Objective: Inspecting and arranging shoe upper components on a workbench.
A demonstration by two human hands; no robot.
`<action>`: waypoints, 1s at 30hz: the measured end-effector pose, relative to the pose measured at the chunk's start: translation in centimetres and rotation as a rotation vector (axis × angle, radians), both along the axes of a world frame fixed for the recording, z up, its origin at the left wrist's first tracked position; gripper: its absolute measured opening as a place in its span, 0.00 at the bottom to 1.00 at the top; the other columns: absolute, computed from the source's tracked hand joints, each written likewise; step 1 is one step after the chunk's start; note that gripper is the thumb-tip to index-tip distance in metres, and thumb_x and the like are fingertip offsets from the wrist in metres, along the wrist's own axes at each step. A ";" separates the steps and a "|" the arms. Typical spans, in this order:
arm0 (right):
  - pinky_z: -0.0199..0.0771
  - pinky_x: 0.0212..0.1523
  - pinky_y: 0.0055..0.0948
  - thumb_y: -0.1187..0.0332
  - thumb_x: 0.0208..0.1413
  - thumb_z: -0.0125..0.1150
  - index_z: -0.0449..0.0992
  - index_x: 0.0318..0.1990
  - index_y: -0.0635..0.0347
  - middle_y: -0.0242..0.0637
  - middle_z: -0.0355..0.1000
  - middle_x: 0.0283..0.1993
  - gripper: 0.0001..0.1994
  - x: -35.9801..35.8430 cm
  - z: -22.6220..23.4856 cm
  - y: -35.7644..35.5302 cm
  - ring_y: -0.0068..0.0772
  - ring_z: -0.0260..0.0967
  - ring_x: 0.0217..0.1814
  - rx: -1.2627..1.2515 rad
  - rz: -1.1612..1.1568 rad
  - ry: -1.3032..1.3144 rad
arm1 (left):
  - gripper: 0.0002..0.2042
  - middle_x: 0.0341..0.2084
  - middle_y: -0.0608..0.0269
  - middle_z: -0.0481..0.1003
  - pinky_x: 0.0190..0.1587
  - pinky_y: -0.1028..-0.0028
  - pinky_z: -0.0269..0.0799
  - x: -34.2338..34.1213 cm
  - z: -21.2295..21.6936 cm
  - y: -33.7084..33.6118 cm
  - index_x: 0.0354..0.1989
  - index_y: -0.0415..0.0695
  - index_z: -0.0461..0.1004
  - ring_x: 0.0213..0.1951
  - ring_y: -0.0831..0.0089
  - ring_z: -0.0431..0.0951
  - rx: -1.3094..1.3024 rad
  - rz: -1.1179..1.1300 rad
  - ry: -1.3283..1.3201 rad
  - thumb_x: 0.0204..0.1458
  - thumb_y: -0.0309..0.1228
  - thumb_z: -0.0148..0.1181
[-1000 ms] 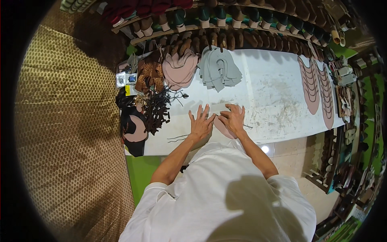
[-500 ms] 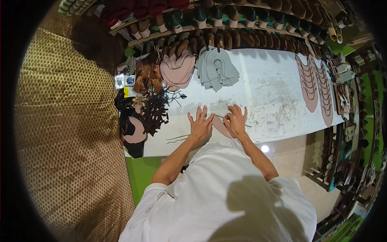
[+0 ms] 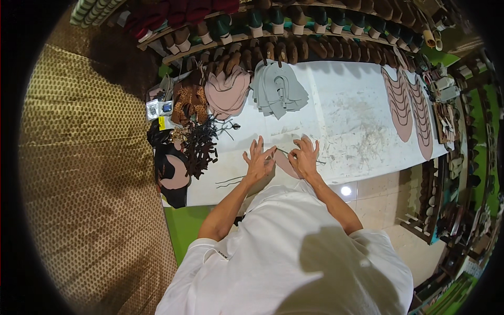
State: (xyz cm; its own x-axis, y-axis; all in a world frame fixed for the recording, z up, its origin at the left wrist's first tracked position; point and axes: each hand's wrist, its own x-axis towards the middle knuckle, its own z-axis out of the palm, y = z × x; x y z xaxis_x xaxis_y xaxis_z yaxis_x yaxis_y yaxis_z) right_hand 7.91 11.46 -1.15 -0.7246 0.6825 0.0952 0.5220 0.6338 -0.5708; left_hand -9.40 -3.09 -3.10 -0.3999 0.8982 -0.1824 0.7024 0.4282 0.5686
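Observation:
A pink leather shoe piece point(image 3: 283, 164) lies flat on the white worktable point(image 3: 346, 115), between my two hands. My left hand point(image 3: 258, 160) rests on its left side with fingers spread. My right hand point(image 3: 304, 156) presses on its right side, and its fingertips pinch a thin dark strip point(image 3: 283, 152) that runs across the top of the piece. A few more thin strips point(image 3: 231, 181) lie on the table to the left of my left wrist.
Stacks of cut pieces sit at the table's back: grey point(image 3: 277, 94), pink point(image 3: 227, 94), brown patterned point(image 3: 190, 102). Dark straps point(image 3: 200, 147) pile up at the left. Rows of pink pieces point(image 3: 407, 107) lie at the right. Shelves of shoe lasts point(image 3: 294, 21) line the wall.
Both hands stay on the pink piece; the fingers have shifted slightly, the right hand's fingertips drawing together on the thin strip.

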 end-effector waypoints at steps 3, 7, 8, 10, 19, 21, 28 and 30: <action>0.33 0.77 0.71 0.65 0.53 0.69 0.87 0.29 0.55 0.34 0.71 0.63 0.06 0.1 0.2 0.0 0.47 0.54 0.77 0.005 -0.007 0.004 | 0.26 0.82 0.51 0.39 0.64 0.20 0.37 0.2 1.0 0.3 0.66 0.70 0.76 0.79 0.41 0.40 0.062 0.002 0.035 0.57 0.40 0.64; 0.33 0.77 0.72 0.64 0.53 0.68 0.87 0.29 0.55 0.34 0.71 0.63 0.07 0.0 0.5 0.0 0.47 0.55 0.77 -0.007 0.000 -0.007 | 0.23 0.81 0.53 0.40 0.64 0.19 0.38 0.4 1.9 0.5 0.66 0.70 0.75 0.79 0.41 0.41 0.022 -0.121 0.198 0.60 0.39 0.61; 0.33 0.77 0.72 0.64 0.53 0.68 0.87 0.29 0.55 0.34 0.71 0.63 0.07 0.0 0.5 -0.2 0.47 0.55 0.77 -0.024 0.001 -0.013 | 0.23 0.81 0.54 0.41 0.64 0.20 0.39 0.4 2.0 0.6 0.66 0.70 0.75 0.78 0.41 0.41 0.000 -0.151 0.239 0.62 0.39 0.60; 0.33 0.77 0.72 0.64 0.53 0.68 0.87 0.29 0.56 0.34 0.71 0.63 0.08 0.0 0.5 -0.3 0.47 0.55 0.77 -0.040 0.002 -0.020 | 0.22 0.81 0.54 0.41 0.64 0.19 0.39 0.4 2.0 0.5 0.66 0.70 0.74 0.79 0.42 0.41 0.012 -0.167 0.278 0.62 0.40 0.59; 0.32 0.76 0.74 0.62 0.54 0.66 0.88 0.31 0.57 0.35 0.71 0.64 0.10 0.0 0.4 -0.6 0.47 0.54 0.77 -0.034 0.032 -0.047 | 0.23 0.82 0.56 0.39 0.65 0.20 0.37 0.5 2.3 0.6 0.68 0.71 0.70 0.79 0.45 0.40 -0.006 -0.252 0.418 0.64 0.43 0.58; 0.32 0.76 0.74 0.63 0.54 0.66 0.88 0.31 0.57 0.35 0.71 0.64 0.09 0.0 0.4 -0.6 0.47 0.54 0.77 -0.044 0.032 -0.059 | 0.23 0.82 0.56 0.38 0.65 0.20 0.37 0.8 2.4 0.7 0.68 0.71 0.70 0.79 0.45 0.40 -0.042 -0.211 0.336 0.64 0.43 0.58; 0.32 0.76 0.73 0.63 0.54 0.66 0.88 0.31 0.57 0.35 0.71 0.64 0.09 -0.1 0.3 -0.7 0.47 0.54 0.77 -0.048 0.016 -0.046 | 0.23 0.82 0.55 0.38 0.64 0.19 0.37 1.1 2.5 0.3 0.69 0.72 0.69 0.79 0.44 0.40 0.005 -0.216 0.317 0.65 0.41 0.57; 0.32 0.76 0.73 0.63 0.54 0.66 0.88 0.31 0.57 0.35 0.71 0.64 0.09 0.0 0.1 -0.7 0.47 0.54 0.77 -0.050 0.010 -0.051 | 0.23 0.82 0.55 0.39 0.64 0.20 0.38 1.2 2.8 0.4 0.69 0.72 0.69 0.79 0.44 0.40 -0.016 -0.226 0.329 0.65 0.41 0.57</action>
State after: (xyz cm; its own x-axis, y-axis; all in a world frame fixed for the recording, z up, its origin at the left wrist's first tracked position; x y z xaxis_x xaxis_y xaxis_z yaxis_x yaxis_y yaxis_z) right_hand 7.94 10.75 -1.09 -0.7341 0.6786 0.0238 0.5454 0.6102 -0.5747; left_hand -8.18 -2.71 -0.34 -0.2319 0.9683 -0.0926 0.9234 0.2490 0.2922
